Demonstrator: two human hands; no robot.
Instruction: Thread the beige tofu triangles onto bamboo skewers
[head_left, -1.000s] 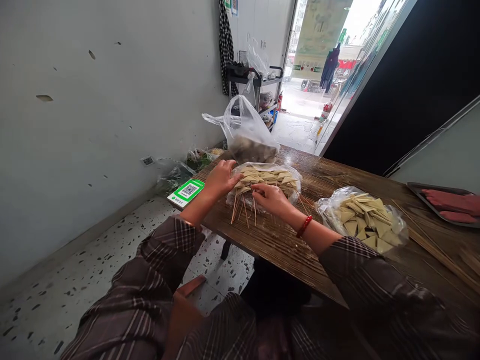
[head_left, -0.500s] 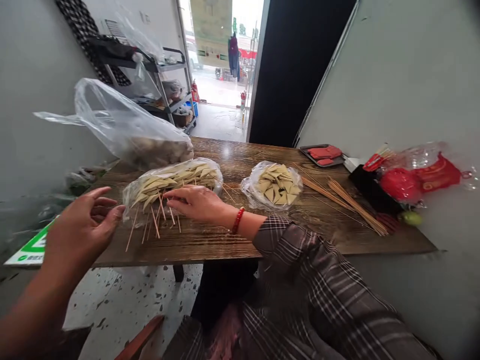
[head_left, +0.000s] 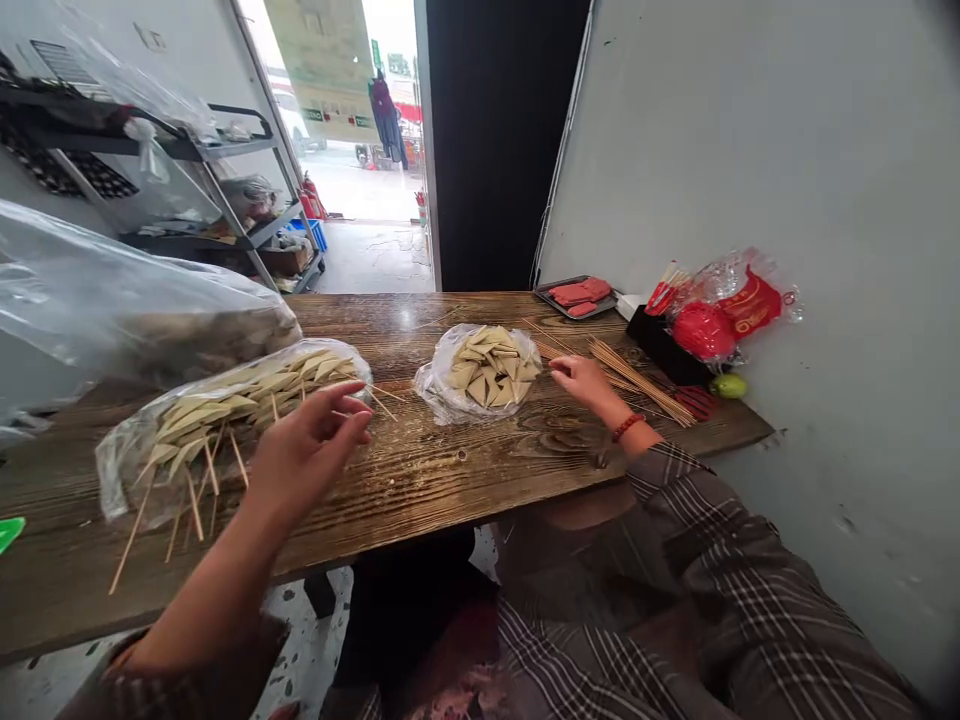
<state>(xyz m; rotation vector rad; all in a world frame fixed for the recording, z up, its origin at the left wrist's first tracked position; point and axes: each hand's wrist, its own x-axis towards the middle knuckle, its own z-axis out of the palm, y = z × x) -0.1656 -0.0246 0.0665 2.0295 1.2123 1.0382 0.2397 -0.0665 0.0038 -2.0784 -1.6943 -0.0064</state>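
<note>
My left hand point(head_left: 304, 455) hovers over the front right part of a plastic bag of skewered pale triangular slices point(head_left: 225, 400); its fingers are curled but apart, with nothing between them. Several sticks poke out of that pile toward the table's front edge. My right hand point(head_left: 589, 385), with a red bead bracelet, is just right of a second plastic bag of loose triangular slices point(head_left: 491, 370). Its thumb and fingertips are near the thin wooden skewers point(head_left: 637, 380); whether they touch anything is too small to tell.
A large clear bag with brownish contents point(head_left: 210, 335) lies at the back left of the wooden table point(head_left: 420, 490). At the back right are a tray with red items point(head_left: 581, 297), a black box point(head_left: 664, 345) and a green fruit point(head_left: 729, 386). A shelf cart point(head_left: 247, 235) stands beyond.
The view has turned to the right. My right hand has left the skewered pile and moved right, to beside the skewers. My left hand has moved right, over the skewered pile.
</note>
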